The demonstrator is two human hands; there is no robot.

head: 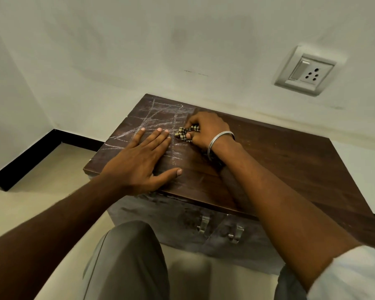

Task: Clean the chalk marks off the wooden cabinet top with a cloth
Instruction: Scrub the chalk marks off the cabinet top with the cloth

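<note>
A dark wooden cabinet top [279,161] stands against the wall. White chalk marks [158,115] criss-cross its left part; the right part looks bare of chalk. My right hand [206,131], with a metal bangle on the wrist, is shut on a small bunched checked cloth [185,133] pressed to the wood at the right edge of the chalked patch. My left hand [145,161] lies flat on the top with fingers spread, over the near chalk lines, just left of the cloth.
A wall socket with a switch [305,71] sits on the white wall above the cabinet's right side. Metal handles [219,230] show on the cabinet front. My knees in grey trousers [128,256] are close below. A black skirting [30,156] runs along the floor at left.
</note>
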